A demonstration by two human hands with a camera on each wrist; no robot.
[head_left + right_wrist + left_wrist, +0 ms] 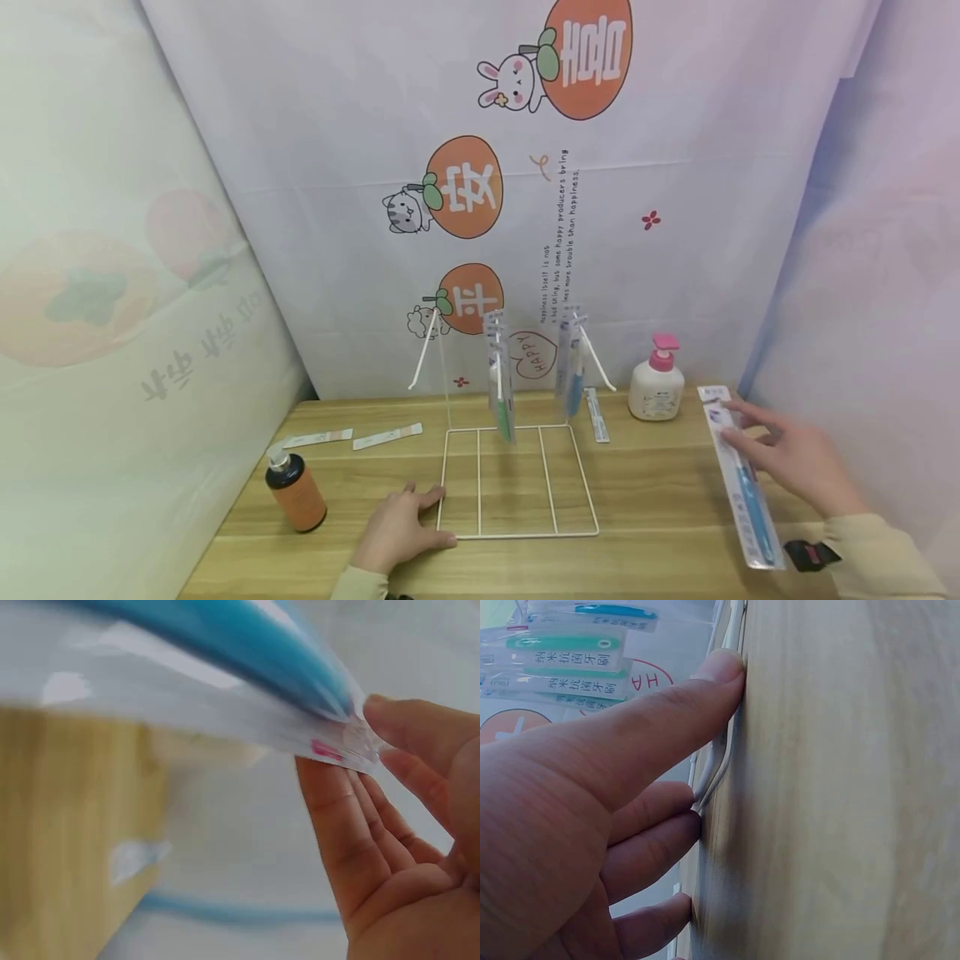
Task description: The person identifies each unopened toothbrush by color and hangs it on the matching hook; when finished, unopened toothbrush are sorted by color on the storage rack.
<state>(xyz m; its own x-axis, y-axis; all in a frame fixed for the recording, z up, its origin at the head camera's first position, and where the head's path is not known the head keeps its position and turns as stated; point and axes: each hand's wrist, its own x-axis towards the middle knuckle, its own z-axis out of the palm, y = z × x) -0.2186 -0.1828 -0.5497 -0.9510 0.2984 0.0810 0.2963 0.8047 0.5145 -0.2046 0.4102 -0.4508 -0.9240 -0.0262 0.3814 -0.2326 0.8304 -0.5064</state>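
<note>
Left hand (397, 527) lies flat on the bench (660, 533), fingers (705, 682) spread against the wire rack (517, 482), while right hand (795, 462) pinches a packaged toothbrush (742, 479) near its top, so that slick pack could probably slip.

The left hand (401, 527) lies palm down with its fingers straight and slightly spread, fingertips pressed flat against what is under them, the index finger (667, 720) stretched furthest forward, and a pale sleeve cuff at the wrist. The right hand (795, 458) is raised with fingers extended, pinching a packaged toothbrush (742, 483) between thumb and fingertips (352, 802); the pack runs past the fingers on both sides. Its forearm wears a pale sleeve and a dark wrist strap.
</note>
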